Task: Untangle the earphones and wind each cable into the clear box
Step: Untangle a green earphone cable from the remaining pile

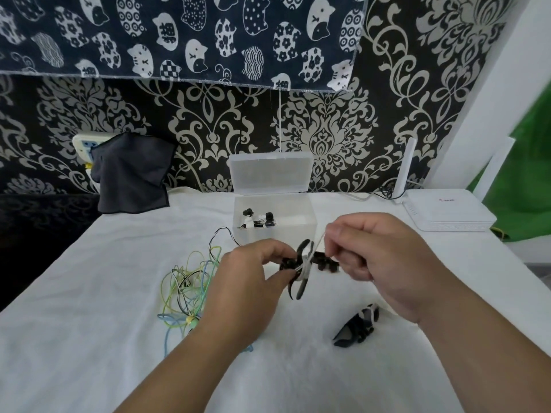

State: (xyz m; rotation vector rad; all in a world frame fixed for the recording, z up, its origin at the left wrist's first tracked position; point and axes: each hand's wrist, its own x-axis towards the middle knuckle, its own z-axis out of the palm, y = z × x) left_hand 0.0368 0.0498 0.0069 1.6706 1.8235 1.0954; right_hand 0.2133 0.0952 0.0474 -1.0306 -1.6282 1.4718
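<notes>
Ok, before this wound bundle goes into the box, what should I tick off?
1. Lid of the clear box up: ok.
2. Room beside the earphones already inside: ok.
3. Grip on the black bundle by left hand and right hand: ok.
4. Fastening of the white tie around it: cannot tell.
5. Undoing of the coloured tangle: not ok.
6. Boxing of the second black bundle: not ok, lies outside.

Hardly any legible text
The white router (pixel 447 208) at the far right of the table (pixel 89 323) has a small red mark on its top, too small to read. On the cat-print cloth (pixel 179 34) hanging above, a few cat shapes carry a block character, too blurred to make out.
</notes>
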